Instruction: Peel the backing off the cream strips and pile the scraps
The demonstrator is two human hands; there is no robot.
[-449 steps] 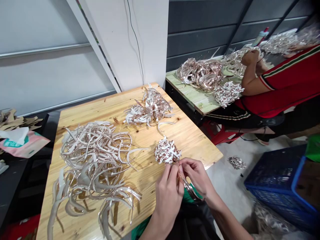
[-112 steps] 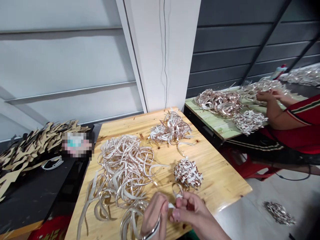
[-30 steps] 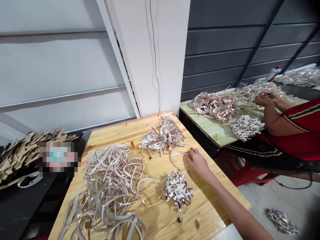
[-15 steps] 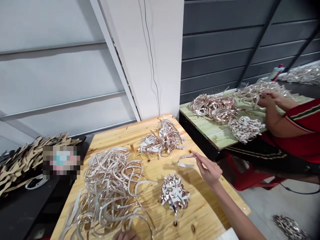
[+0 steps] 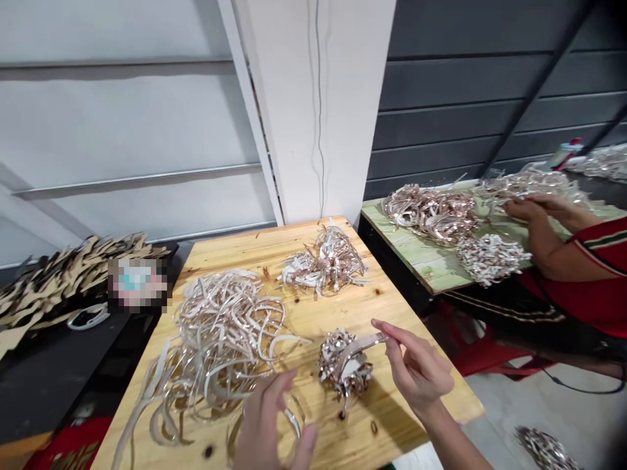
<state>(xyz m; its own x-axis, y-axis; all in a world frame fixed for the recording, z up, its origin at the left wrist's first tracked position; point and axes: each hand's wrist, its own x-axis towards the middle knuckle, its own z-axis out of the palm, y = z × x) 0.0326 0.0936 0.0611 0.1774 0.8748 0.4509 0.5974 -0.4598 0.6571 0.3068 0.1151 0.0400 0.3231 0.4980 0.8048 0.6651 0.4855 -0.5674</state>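
My right hand (image 5: 422, 371) pinches one end of a shiny rose-gold and white strip (image 5: 361, 341) between thumb and fingers. The strip's curved free end hangs over a compact bundle of short metallic strips (image 5: 343, 378) on the wooden table (image 5: 386, 297). At the near edge my left hand (image 5: 267, 421) is raised, thumb and fingers apart, with nothing seen in it. Loose curled strips lie beneath and beside it, part of a large tangled heap (image 5: 220, 326) on the left. A second, smaller heap of rose-gold strips (image 5: 326, 264) lies toward the back.
To the right, a co-worker's hands (image 5: 526, 207) handle strips at a greenish table (image 5: 421, 261) bearing similar heaps. A red stool (image 5: 482, 352) stands below. At left, a black table (image 5: 53, 372) carries brown strips (image 5: 63, 281). Another bundle (image 5: 543, 447) lies on the floor.
My left hand has risen into fuller view from the bottom edge, its fingers spread. My right hand has brought the strip nearer, over the bundle. The view has shifted slightly.
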